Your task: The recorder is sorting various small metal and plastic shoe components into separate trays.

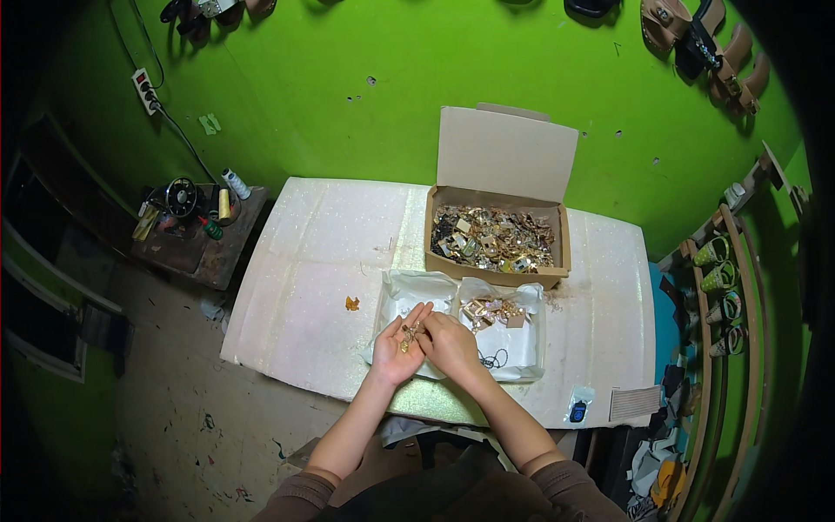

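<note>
Step in hand, by judgement: picking over small gold-coloured pieces (406, 339) above the near part of the surface (304, 261). Location of the pieces: on the palm of the left grip (397, 352), just left of the right grip (450, 346) and close under its fingertips.

State of the left grip: palm up, fingers extended, bearing the pieces without clamping. State of the right grip: back uppermost, fingers bent inward over the left palm, apparently touching the pieces. Cannot tell whether together or clamped on a piece, with the fingertips partly hidden.

Next move, by judgement: separate a single piece with a fine pinch of the right grip. Hold the left palm level to avoid spilling the rest.

Beneath and just ahead of the left grip: a white-lined left tray (407, 285). Just right of the right grip: a white-lined right tray (519, 350), with a pile of fittings (492, 311) toward the far end and dark cord loops (495, 358) nearer. Farther ahead of both: an open cardboard box (496, 273) holding many mixed ornaments (496, 239). Left of the left grip, well apart: an orange-gold scrap (351, 304).
</note>
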`<state>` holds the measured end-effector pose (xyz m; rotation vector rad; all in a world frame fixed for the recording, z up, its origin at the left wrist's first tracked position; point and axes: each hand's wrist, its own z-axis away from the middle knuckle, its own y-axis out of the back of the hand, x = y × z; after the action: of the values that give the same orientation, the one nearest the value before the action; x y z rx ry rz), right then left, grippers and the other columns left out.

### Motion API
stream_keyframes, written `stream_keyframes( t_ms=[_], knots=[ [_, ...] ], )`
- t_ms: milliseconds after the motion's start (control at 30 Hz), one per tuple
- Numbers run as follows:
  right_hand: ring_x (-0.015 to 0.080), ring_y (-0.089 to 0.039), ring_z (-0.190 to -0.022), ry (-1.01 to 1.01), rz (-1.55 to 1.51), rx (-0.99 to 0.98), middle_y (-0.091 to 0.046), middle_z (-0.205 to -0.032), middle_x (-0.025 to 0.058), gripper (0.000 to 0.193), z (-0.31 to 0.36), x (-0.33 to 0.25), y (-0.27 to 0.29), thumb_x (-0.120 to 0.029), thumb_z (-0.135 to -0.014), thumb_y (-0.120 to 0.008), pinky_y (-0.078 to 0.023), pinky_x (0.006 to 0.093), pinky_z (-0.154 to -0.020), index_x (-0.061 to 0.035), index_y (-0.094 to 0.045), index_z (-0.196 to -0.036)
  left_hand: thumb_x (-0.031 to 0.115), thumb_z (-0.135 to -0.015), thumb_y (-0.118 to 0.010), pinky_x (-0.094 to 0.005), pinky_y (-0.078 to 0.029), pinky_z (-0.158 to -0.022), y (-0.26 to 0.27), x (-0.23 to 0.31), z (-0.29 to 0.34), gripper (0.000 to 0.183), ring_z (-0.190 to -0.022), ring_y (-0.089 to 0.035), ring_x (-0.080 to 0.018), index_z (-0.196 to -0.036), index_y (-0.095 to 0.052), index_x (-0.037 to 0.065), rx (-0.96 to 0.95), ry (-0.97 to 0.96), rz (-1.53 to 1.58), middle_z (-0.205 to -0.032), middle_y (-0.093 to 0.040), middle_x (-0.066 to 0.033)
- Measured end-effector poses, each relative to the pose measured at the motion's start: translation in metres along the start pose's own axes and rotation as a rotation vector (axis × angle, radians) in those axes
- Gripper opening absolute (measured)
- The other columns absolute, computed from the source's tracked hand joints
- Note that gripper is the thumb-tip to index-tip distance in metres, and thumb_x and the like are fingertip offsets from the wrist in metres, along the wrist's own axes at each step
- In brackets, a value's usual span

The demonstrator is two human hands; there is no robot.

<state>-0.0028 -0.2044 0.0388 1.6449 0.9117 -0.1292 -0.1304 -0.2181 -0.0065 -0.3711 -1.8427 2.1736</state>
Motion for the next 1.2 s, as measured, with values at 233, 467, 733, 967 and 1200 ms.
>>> stream_keyframes(
  t_ms=[233, 467, 733, 967, 1200],
  knots=[
    [0.0271, -0.056, -0.074, -0.042, -0.063, 0.034, -0.055, -0.08, 0.0109, 0.012, -0.003, -0.01, -0.013, -0.014, -0.071, -0.057, -0.047, 0.037, -0.063, -0.005, -0.056, -0.079, 0.022, -0.091, -0.023, -0.0323, -0.024, -0.102, -0.004, 0.012, 0.003, 0.044, -0.121, -0.033, -0.0213, -0.128, -0.029, -0.003, 0.099, 0.016, -0.045, -0.134, -0.032, -0.0128],
    [0.0269, -0.055, -0.077, -0.045, 0.045, -0.045, -0.055, -0.085, 0.01, 0.015, -0.005, -0.029, -0.016, -0.014, -0.072, -0.058, -0.046, 0.0364, -0.065, -0.0085, -0.058, -0.086, 0.022, -0.092, -0.022, -0.0323, -0.023, -0.102, -0.007, 0.028, 0.006, 0.044, -0.121, -0.033, -0.0212, -0.128, -0.029, -0.002, 0.094, 0.084, -0.091, -0.133, -0.033, -0.0121],
    [0.0276, -0.055, -0.075, -0.032, 0.129, -0.017, -0.055, -0.083, 0.0121, 0.022, -0.002, -0.043, -0.022, -0.021, -0.072, -0.06, -0.046, 0.0365, -0.062, -0.0046, -0.056, -0.086, 0.022, -0.092, -0.019, -0.0339, -0.024, -0.102, -0.001, 0.04, 0.009, 0.044, -0.122, -0.032, -0.0218, -0.13, -0.026, 0.0, 0.057, 0.108, -0.162, -0.134, -0.033, -0.0118],
    [0.0262, -0.056, -0.072, -0.021, 0.12, 0.079, -0.055, -0.079, 0.01, 0.02, -0.004, -0.051, -0.028, -0.022, -0.071, -0.061, -0.046, 0.0359, -0.061, -0.0046, -0.055, -0.079, 0.023, -0.093, -0.02, -0.034, -0.022, -0.103, -0.007, 0.051, 0.013, 0.045, -0.124, -0.03, -0.0219, -0.13, -0.026, 0.0, 0.028, 0.149, -0.181, -0.134, -0.031, -0.0112],
    [0.0249, -0.057, -0.071, -0.058, 0.116, 0.137, -0.056, -0.076, 0.0096, 0.017, -0.008, -0.044, -0.027, -0.021, -0.071, -0.06, -0.046, 0.0357, -0.061, -0.0045, -0.056, -0.073, 0.024, -0.092, -0.024, -0.0352, -0.022, -0.103, -0.009, 0.047, 0.004, 0.044, -0.124, -0.03, -0.0221, -0.13, -0.027, 0.002, 0.016, 0.191, -0.186, -0.135, -0.031, -0.009]
  ],
)
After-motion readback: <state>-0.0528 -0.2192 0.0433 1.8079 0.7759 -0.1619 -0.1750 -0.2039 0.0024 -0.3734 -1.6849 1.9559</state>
